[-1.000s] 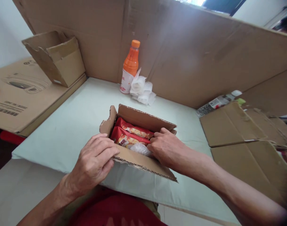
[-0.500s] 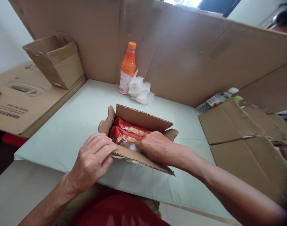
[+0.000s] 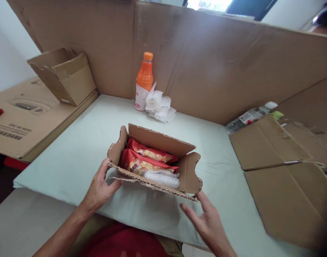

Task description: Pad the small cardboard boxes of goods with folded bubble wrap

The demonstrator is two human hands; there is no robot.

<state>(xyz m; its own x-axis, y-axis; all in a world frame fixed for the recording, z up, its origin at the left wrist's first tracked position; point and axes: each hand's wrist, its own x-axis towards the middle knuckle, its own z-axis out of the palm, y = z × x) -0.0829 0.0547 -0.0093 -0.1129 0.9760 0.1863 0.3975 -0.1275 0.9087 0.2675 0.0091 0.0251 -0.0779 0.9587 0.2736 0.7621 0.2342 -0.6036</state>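
An open cardboard box point(image 3: 163, 138) stands on the table in front of me, its flaps up. Inside lie two red snack bags point(image 3: 142, 162) with a bubble-wrapped item point(image 3: 161, 179) along the front wall. My left hand point(image 3: 101, 187) grips the box's left front corner, fingers on the side and thumb at the front. Around the right front corner, my right hand point(image 3: 207, 217) is open, its thumb spread away from the front wall and its fingertips partly hidden behind the box.
An orange drink bottle point(image 3: 145, 76) and white rolled wrap point(image 3: 160, 105) stand at the back against a cardboard wall point(image 3: 206, 64). At left, a small box point(image 3: 74, 80) sits on a large carton point(image 3: 31, 114). At right are a clear bottle point(image 3: 250, 117) and cardboard boxes point(image 3: 286, 192).
My right hand has come out of the box to its right front corner, leaving the bubble-wrapped item in view. My left hand has shifted to the left corner. The box has moved slightly nearer.
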